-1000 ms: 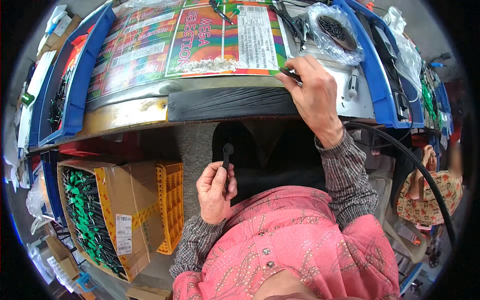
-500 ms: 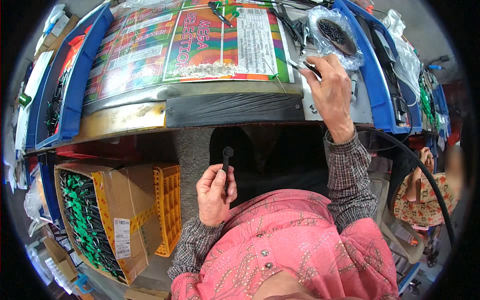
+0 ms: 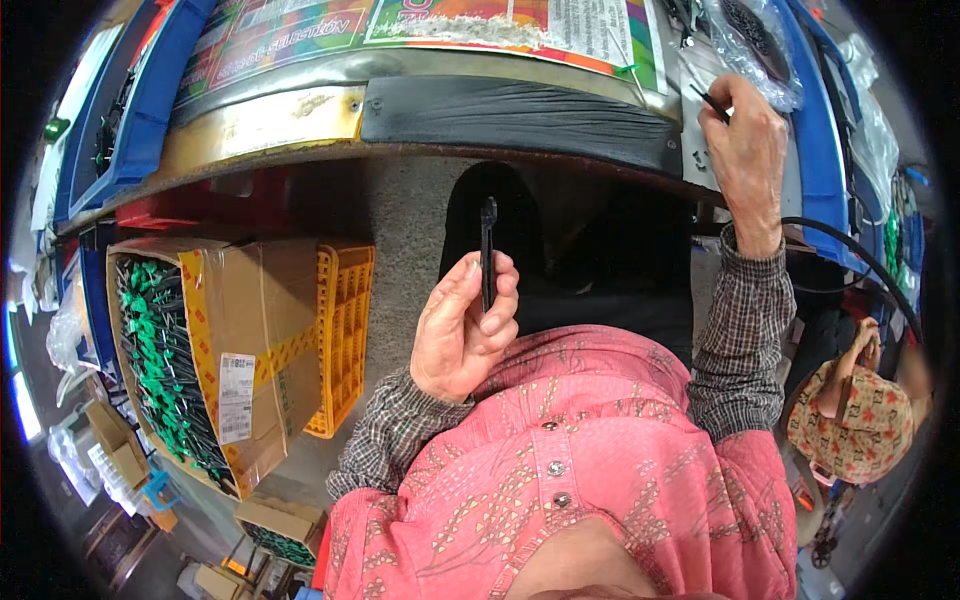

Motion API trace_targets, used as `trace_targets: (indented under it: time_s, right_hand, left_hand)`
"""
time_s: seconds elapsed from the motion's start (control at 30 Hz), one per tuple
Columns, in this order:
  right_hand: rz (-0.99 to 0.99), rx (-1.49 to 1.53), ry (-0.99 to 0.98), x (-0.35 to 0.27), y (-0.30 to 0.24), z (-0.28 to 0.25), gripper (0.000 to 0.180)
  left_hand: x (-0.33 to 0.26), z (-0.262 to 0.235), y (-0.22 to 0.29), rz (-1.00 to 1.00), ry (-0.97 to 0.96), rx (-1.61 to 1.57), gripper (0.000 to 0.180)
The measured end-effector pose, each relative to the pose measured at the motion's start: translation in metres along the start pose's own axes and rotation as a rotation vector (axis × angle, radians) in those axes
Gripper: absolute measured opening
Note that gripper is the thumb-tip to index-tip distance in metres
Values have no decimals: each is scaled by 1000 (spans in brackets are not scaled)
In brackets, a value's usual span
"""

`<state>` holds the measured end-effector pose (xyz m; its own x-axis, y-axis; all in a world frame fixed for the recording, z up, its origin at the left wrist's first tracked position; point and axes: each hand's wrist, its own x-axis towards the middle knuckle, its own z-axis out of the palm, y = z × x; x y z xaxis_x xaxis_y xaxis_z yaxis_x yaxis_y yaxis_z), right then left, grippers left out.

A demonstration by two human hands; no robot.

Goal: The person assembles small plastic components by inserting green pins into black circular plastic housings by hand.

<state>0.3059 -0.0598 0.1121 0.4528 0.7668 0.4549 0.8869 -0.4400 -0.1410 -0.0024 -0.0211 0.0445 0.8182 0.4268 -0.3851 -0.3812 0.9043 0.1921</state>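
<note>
My left hand [image 3: 458, 335] is closed on a slim black plastic part [image 3: 488, 235], held upright in front of my lap between thumb and fingers. It stands edge-on, its small rounded end at the top. Over the right end of the workbench, my right hand [image 3: 752, 145] is closed round a black-handled tool [image 3: 712, 104] with a thin pale tip; its exact kind is hard to make out. Beyond that hand lies a plastic-lined dish [image 3: 752, 40] of small black pieces. A thin rod with a green piece [image 3: 628, 70] rests on the bench to its left.
Blue trays [image 3: 140, 110] flank the bench, whose front edge carries a black strip [image 3: 520, 115]. Below left stand a carton [image 3: 255, 330] packed with black-and-green parts and an orange crate [image 3: 345, 340]. A black hose [image 3: 860, 240] curves at right, near another person [image 3: 850, 420].
The view has shifted, so the bench sits higher in the picture. The black part in my left hand has turned from face-on to edge-on. My right hand still grips the tool.
</note>
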Motion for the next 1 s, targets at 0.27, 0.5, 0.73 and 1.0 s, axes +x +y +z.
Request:
trace_targets:
  time_s: [0.27, 0.5, 0.73, 1.0]
  right_hand:
    - [59, 479, 208, -21, -59, -34, 20]
    - [-50, 1152, -142, -47, -102, -42, 15]
    - [61, 1364, -283, -68, -130, -25, 11]
    - [-57, 1246, -220, -74, -131, -11, 12]
  left_hand:
    - [-4, -8, -2, -31, -44, -158, 25]
    - [-6, -8, -3, -41, -92, -211, 26]
    - [-7, -2, -1, -27, -86, -237, 24]
    - [-9, -1, 0, -27, -80, -278, 23]
